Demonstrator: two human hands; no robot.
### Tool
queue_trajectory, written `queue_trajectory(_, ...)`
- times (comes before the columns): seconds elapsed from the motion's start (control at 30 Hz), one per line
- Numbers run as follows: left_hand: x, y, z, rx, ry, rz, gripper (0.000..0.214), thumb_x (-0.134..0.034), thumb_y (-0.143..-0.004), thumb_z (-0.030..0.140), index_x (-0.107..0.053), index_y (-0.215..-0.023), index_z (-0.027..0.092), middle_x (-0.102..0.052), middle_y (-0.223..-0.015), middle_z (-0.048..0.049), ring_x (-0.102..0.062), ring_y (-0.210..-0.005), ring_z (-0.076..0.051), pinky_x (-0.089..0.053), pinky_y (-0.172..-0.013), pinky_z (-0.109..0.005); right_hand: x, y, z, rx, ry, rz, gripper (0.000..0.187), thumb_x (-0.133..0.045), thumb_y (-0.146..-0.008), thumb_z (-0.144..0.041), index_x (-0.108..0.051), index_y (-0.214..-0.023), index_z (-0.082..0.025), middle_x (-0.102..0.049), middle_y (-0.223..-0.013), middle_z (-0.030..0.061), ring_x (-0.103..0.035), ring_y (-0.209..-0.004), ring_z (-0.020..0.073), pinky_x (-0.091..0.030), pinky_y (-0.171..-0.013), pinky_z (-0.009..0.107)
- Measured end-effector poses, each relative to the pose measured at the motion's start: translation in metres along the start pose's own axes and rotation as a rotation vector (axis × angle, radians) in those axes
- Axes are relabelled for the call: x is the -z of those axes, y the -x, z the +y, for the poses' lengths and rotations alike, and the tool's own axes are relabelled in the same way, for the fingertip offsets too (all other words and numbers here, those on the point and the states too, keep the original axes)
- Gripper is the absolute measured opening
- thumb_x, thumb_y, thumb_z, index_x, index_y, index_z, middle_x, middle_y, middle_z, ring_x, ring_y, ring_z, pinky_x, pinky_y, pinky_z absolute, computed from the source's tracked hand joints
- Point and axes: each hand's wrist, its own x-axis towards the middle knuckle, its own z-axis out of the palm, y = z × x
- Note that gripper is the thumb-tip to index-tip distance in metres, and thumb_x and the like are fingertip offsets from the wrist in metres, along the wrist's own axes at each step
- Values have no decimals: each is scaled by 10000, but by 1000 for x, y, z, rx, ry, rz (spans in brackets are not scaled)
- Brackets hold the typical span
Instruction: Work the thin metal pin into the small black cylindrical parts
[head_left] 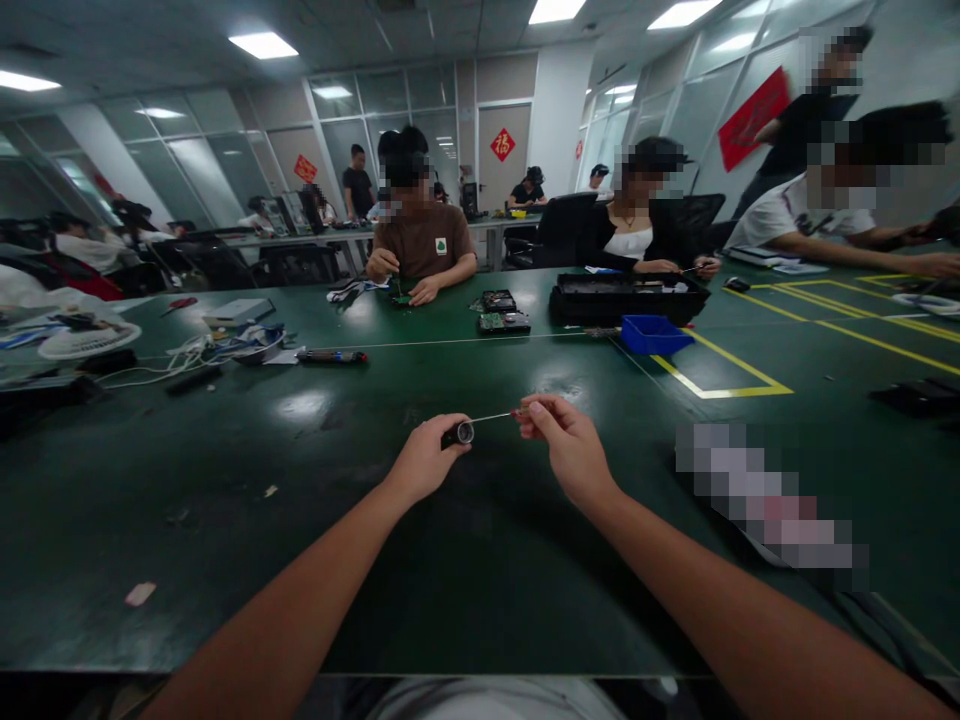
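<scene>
My left hand is closed round a small dark cylinder with a pale, ring-like end facing me. In my right hand is a screwdriver, gripped by its reddish handle between thumb and fingers. Its thin metal shaft points left, and the tip meets or passes behind the cylinder's upper edge; which one I cannot tell. Both hands are above the green table, near its middle. Most of the cylinder's body is hidden by my left fingers.
Ahead lie circuit boards, a black case and a blue bin. Tools and cables clutter the left. A blurred-out object lies by my right forearm. Several people sit across the table, one in a brown shirt.
</scene>
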Motion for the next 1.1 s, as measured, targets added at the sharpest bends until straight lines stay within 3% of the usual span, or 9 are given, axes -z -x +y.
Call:
queue_trajectory(0.13,-2,-1,-4,10,34,5,386,-683,-843,157,-646,-1217,245,-676,-1242,-35,-599,-1170,-224,-417,-1062,-393,0,-1,4,-9,48,-16,286,-646,-847,-458,-674,-955,-195,-716,-865,62,-641,-776,189,-515,-715,343)
queue_trajectory(0.5,-1,-2,-1,5,19,31,398,-692,-837,166,-643,-1229,216,-673,-1253,-50,-600,-1180,-223,-415,-1072,-381,1,-2,9,-32,72,-7,269,-628,-849,-450,-657,-944,-200,-712,-877,62,-630,-769,187,-514,-714,348)
queue_trajectory(0.97,2,0,-5,-31,-10,10,413,-689,-856,240,-641,-1264,280,-682,-1240,-24,-604,-1152,-236,-425,-1040,-404,1,-3,4,-34,153,26,302,-609,-848,-483,-666,-891,-189,-715,-850,71,-620,-739,187,-501,-682,333)
queue_trajectory(1.1,2,0,-4,-34,-46,11,402,-688,-858,238,-646,-1255,279,-685,-1222,-33,-600,-1138,-241,-429,-1027,-425,1,-1,-4,-1,305,8,351,-629,-837,-539,-654,-755,-199,-668,-680,32,-578,-615,170,-445,-583,304)
